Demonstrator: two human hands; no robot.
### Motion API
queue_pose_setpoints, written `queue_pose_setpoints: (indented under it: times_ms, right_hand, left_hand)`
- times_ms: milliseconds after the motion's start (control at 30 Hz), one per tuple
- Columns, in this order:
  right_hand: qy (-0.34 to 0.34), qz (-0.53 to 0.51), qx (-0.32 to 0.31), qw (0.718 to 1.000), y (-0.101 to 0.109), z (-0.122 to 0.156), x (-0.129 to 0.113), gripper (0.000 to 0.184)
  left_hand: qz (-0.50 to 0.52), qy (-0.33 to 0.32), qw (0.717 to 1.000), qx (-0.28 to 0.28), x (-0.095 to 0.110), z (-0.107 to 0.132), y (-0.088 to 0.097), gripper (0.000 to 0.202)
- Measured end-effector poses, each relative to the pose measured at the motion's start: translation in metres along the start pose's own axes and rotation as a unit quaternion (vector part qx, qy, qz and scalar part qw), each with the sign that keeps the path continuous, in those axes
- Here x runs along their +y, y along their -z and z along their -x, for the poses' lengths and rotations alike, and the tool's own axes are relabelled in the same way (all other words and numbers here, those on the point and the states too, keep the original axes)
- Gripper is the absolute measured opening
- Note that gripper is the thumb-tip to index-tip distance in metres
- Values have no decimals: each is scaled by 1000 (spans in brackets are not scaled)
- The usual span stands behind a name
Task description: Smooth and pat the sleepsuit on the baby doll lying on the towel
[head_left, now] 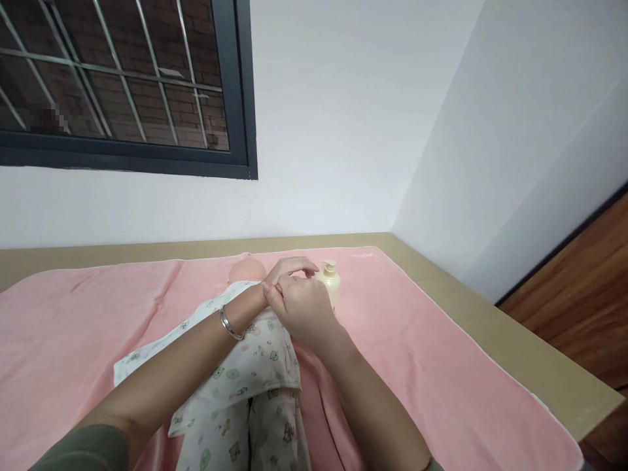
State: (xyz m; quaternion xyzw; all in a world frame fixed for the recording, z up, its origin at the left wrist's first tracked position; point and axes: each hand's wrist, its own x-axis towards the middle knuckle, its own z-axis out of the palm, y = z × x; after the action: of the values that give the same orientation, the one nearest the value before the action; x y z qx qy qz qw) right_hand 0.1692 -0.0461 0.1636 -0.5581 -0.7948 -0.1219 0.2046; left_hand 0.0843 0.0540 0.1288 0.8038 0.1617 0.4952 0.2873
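Both of my hands meet above a baby-sized doll (245,386), dressed in a white top and trousers with small printed figures. My left hand (293,263) has a silver bracelet (229,324) at the wrist. Its fingers stretch to the right, slightly bent, and hold nothing. Around the near side of that hand, by its thumb, closes my right hand (307,307); the exact finger contact is partly hidden. Beyond my left wrist shows the doll's smooth round head (246,269). Just behind the hands, to the right, stands a cream pump bottle (330,278), its lower part partly covered.
A pink blanket (417,353) lies under the doll, with folds near the legs. It covers most of a tan tabletop (456,307). White walls (338,118) rise behind and at the right. A dark-framed window (245,98) with bars is at upper left, brown wood (583,288) at right.
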Motion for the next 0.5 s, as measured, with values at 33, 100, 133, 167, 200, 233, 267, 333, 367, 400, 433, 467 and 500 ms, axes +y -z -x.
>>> queue_pose_setpoints:
  times_ms: [33,100,133,167,200,233,267,333,367,400,433,467,500]
  right_hand:
    - [-2,26,4,1000,0,1,-1,44]
    - [-11,70,14,997,-1,4,-5,45]
    - [-17,87,19,996,-2,5,-7,45]
    - [-26,100,23,994,-3,7,-9,45]
    - [-37,110,23,993,-4,8,-12,43]
    - [-52,117,20,992,-5,9,-15,41]
    - [-71,121,12,990,-5,10,-17,39]
    - [-106,119,-14,987,-6,11,-22,33]
    - [-121,117,-29,985,-6,11,-24,29]
    - [-129,116,-42,984,-7,11,-25,25]
    - [-134,117,-52,983,-8,12,-26,21]
    - [-138,122,-55,981,-9,13,-28,18]
    - [-141,130,-50,980,-10,14,-28,18]
  left_hand:
    - [2,2,1000,-27,2,-2,4,41]
    - [-3,7,996,-85,3,-6,10,36]
    - [-11,9,994,-106,2,-7,12,34]
    - [-18,8,992,-123,-1,-8,12,33]
    - [-25,4,990,-137,-4,-9,12,32]
    - [-31,-3,989,-145,-8,-10,12,32]
    - [-37,-10,988,-148,-13,-10,11,32]
    - [-52,-23,986,-158,-21,-11,9,34]
    - [-60,-29,984,-166,-25,-12,8,37]
    - [-68,-35,982,-175,-28,-12,8,41]
    - [-77,-40,979,-183,-30,-12,7,44]
    - [-86,-45,977,-190,-32,-13,7,46]
    - [-95,-53,975,-196,-33,-14,8,47]
